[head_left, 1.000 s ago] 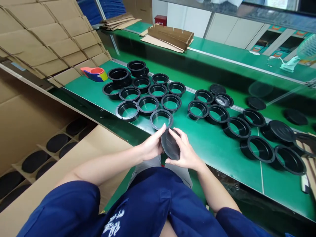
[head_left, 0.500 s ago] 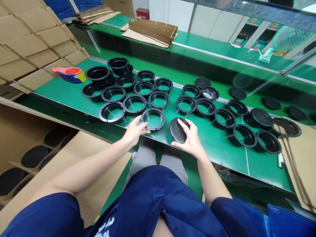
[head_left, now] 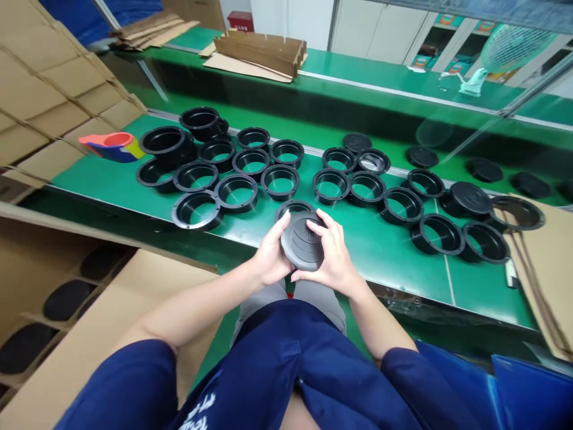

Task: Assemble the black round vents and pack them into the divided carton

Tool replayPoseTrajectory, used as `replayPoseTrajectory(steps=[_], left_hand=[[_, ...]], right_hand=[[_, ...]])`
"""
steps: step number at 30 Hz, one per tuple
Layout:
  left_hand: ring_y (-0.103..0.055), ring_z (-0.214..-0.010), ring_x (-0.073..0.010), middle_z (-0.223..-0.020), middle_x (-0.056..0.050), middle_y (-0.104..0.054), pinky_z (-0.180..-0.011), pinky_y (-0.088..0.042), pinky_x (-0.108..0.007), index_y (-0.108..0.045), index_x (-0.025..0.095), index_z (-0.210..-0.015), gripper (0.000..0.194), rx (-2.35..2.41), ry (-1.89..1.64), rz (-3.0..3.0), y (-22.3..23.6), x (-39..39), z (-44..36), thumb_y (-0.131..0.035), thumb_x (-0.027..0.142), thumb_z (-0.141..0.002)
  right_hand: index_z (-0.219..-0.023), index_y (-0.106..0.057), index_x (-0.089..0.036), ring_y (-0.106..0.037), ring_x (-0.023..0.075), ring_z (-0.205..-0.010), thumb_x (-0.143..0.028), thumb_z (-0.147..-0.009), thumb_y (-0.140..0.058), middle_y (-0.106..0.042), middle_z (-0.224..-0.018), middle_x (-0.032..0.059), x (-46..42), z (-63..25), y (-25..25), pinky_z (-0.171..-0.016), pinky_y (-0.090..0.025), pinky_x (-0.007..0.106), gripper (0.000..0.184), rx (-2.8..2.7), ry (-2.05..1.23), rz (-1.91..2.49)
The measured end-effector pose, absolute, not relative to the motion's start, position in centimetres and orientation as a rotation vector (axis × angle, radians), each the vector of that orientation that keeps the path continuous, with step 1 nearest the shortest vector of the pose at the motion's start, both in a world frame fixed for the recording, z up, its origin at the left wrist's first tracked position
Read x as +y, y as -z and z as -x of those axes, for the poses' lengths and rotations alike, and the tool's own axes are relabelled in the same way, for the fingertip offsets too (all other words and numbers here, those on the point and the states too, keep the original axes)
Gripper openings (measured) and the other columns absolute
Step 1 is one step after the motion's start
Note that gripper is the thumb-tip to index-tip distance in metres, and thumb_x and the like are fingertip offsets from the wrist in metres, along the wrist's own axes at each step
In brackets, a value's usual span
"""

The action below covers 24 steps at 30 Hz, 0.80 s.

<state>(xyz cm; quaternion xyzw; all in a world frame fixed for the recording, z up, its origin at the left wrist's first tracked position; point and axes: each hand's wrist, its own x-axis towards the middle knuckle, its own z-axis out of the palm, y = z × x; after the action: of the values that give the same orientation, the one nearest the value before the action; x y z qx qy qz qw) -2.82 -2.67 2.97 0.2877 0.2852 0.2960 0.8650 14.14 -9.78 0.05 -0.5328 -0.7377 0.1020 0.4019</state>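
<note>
Both my hands hold a round black ribbed cap just above the near edge of the green bench. My left hand grips its left side and my right hand wraps its right side, fingers curled over the rim. Directly behind the cap a black ring lies on the bench, partly hidden by it. Several more black rings lie in rows to the left, and other rings to the right.
A red, blue and yellow tape dispenser lies at the bench's left end. Cardboard sheets lean at the left. A carton with black caps in dividers stands lower left. Loose black caps lie among the right-hand rings. Folded cardboard lies on the far bench.
My left hand left the nearest ring and joined my right hand on the cap, which has come up off the bench and now faces me flat.
</note>
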Motion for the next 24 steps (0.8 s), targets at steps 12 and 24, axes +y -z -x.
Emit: replayPoseTrajectory(steps=[12, 24], left_hand=[[-0.067, -0.113, -0.036, -0.12, -0.014, -0.071, -0.103, -0.05, -0.058, -0.058, 0.018, -0.14, 0.054, 0.566, -0.518, -0.423, -3.0, -1.4, 3.4, -0.046, 0.055, -0.101], [-0.067, -0.114, -0.0383, -0.123, -0.02, -0.069, -0.103, -0.048, -0.061, -0.063, 0.013, -0.132, 0.057, 0.56, -0.545, -0.383, -3.4, -0.5, 4.0, -0.04, 0.056, -0.104]], right_hand=[[-0.118, -0.073, -0.024, -0.034, 0.0294, -0.146, -0.07, -0.105, -0.017, -0.048, -0.153, 0.0092, -7.0, -14.5, -0.2, -0.123, -0.029, 0.053, 0.074, -1.744, -0.498, 1.244], [-0.135, -0.066, -0.026, -0.041, 0.0269, -0.142, -0.059, -0.109, -0.026, -0.053, -0.148, 0.0078, -8.2, -14.4, -0.2, -0.121, -0.031, 0.05, 0.058, -1.507, -0.55, 1.219]])
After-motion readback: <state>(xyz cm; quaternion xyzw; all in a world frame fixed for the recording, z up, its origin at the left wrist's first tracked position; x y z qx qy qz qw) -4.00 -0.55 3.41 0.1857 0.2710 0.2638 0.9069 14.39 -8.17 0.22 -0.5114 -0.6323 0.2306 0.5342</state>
